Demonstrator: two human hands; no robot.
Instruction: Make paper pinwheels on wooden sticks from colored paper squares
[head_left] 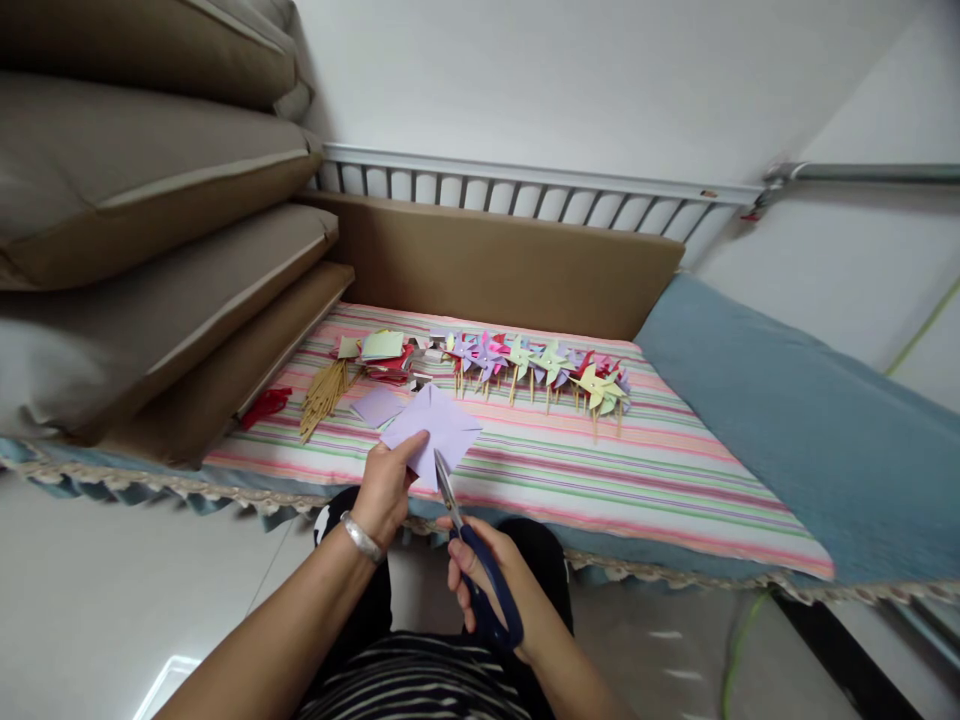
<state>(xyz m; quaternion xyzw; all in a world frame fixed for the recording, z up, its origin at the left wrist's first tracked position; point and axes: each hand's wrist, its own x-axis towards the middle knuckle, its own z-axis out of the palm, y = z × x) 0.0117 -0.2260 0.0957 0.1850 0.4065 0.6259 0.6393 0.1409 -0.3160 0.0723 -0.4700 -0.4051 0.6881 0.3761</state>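
My left hand (388,483) pinches a lilac paper square (435,425) by its near corner, holding it just above the front edge of the striped cloth (637,480). A silver bracelet sits on that wrist. My right hand (491,580) is closed through the blue handles of a pair of scissors (469,545). The blades point up and touch the lower edge of the lilac paper. Another lilac square (375,406) lies flat on the cloth just beyond.
A row of several finished paper pinwheels (540,365) lies across the cloth's far side. Left of them are stacked coloured paper squares (381,347), a bundle of wooden sticks (324,392) and red scraps (264,406). Brown cushions (150,260) pile at left; a blue blanket (810,420) lies at right.
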